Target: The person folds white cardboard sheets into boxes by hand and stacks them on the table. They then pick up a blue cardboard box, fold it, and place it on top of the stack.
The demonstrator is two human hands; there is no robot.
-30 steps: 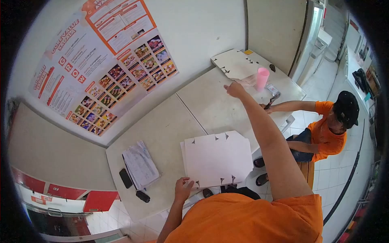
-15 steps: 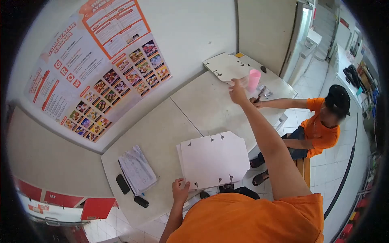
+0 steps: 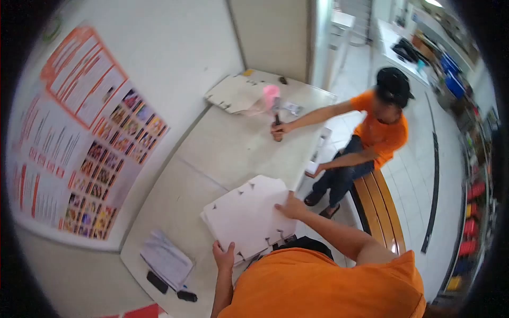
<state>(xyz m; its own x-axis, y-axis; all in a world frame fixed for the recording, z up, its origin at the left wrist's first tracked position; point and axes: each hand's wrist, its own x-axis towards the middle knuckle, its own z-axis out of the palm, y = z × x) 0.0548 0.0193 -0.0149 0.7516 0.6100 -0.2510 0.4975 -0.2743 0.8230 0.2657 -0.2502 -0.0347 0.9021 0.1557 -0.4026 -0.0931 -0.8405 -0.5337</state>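
A stack of white sheets with cut corners and small dark notches (image 3: 246,214) lies at the near edge of the table. My left hand (image 3: 224,255) touches its lower left edge, thumb and fingers apart. At the right edge, my right hand (image 3: 290,205) grips the stack, thumb on top and the other fingers hidden beneath. Beyond it, a co-worker's hand (image 3: 281,130) holds a dark-handled tool (image 3: 276,119) over the table. A pink cup (image 3: 271,95) stands near the far end, beside a second white stack (image 3: 233,95).
Papers (image 3: 166,259), a phone (image 3: 157,282) and a small black object (image 3: 187,296) lie at the left of the table (image 3: 185,199). The seated co-worker (image 3: 384,124) is at the right, on a wooden bench (image 3: 379,204). A poster (image 3: 87,143) hangs on the wall.
My right hand has come back from beside the pink cup to the near stack. The co-worker has raised the dark-handled tool. The view has turned to the right.
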